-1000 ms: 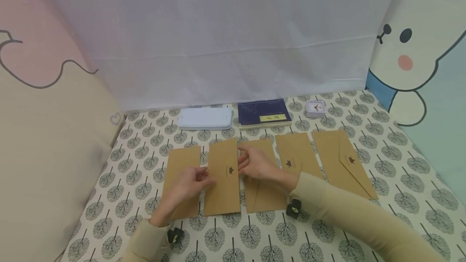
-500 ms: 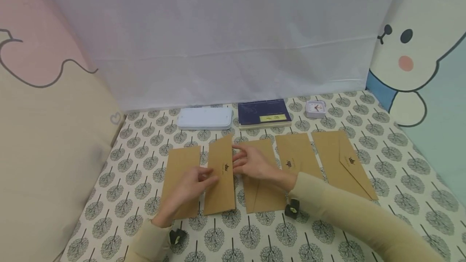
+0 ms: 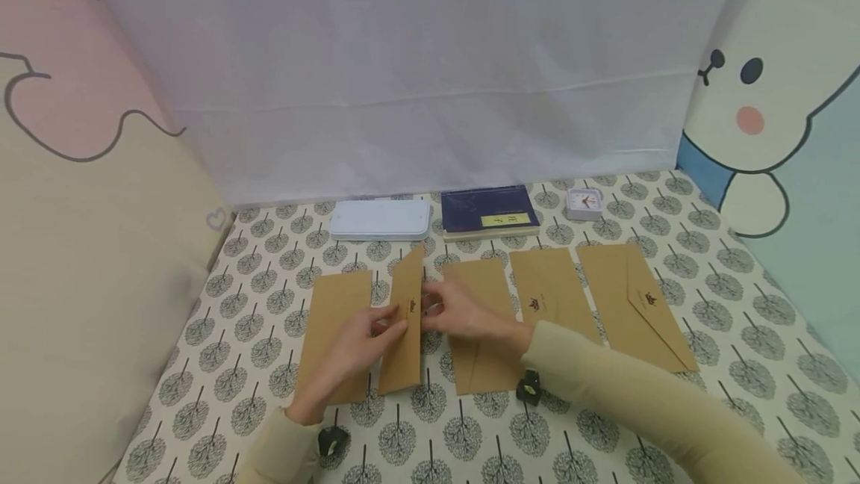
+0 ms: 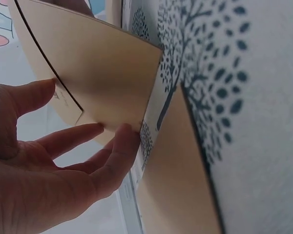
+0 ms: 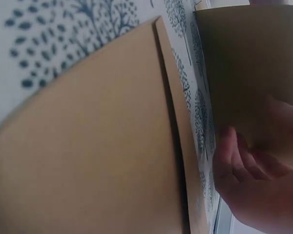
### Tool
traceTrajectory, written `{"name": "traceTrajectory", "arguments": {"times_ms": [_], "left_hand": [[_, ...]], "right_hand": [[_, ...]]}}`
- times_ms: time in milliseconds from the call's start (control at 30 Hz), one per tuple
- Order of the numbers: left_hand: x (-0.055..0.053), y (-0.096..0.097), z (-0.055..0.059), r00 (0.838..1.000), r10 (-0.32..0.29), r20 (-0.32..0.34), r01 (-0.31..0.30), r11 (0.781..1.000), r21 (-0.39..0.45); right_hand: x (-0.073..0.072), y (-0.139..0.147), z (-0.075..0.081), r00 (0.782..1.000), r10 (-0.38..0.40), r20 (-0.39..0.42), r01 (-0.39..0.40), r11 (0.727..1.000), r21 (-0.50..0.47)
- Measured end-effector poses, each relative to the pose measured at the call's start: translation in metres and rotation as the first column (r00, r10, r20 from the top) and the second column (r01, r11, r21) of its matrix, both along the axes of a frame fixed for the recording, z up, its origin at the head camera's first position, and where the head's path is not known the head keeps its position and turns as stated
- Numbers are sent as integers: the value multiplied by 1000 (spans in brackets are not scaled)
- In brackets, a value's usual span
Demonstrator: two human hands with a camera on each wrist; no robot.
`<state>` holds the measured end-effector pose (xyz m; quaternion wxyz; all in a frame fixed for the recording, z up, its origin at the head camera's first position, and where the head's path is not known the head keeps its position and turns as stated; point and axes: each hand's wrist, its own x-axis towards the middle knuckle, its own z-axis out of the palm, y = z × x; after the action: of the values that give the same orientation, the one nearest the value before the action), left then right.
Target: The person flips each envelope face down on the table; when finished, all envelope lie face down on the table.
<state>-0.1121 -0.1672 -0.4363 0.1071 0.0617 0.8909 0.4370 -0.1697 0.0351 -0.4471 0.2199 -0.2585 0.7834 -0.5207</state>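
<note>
A brown paper envelope (image 3: 404, 320) with a small crown print stands tilted, its right edge raised off the patterned cloth. My left hand (image 3: 363, 338) is at its left side; in the left wrist view the thumb and fingertips touch the flap side of the envelope (image 4: 97, 63), loosely bent and not wrapped round it. My right hand (image 3: 460, 308) is at the raised right edge. The right wrist view shows its fingers and thumb against the shaded plain back of the envelope (image 5: 254, 58). Another brown envelope (image 3: 336, 320) lies flat, partly under my left hand.
Three more envelopes lie flat to the right: one (image 3: 493, 361) beneath my right hand, a middle one (image 3: 547, 275) and a far-right one (image 3: 614, 297). Behind the row stand a white flat case (image 3: 379, 219), a dark blue book (image 3: 480, 208) and a small clock (image 3: 583, 204).
The envelope's right edge has risen and swung left, so it looks narrower and steeper. My right hand has followed it leftward; my left hand has shifted slightly right.
</note>
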Motion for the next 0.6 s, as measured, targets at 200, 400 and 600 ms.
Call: {"name": "traceTrajectory", "arguments": {"times_ms": [200,400,600], "left_hand": [[2,0,0,1000,-6,-12,7,999,39],[3,1,2,1000,-8,-29,10,997,71],[4,3,7,999,-14,-37,18,995,102]], "right_hand": [[3,-6,-1,998,60,20,-61,998,35],[2,-9,-1,996,88,-4,-88,995,53],[3,-10,0,993,87,82,-88,996,1]]}}
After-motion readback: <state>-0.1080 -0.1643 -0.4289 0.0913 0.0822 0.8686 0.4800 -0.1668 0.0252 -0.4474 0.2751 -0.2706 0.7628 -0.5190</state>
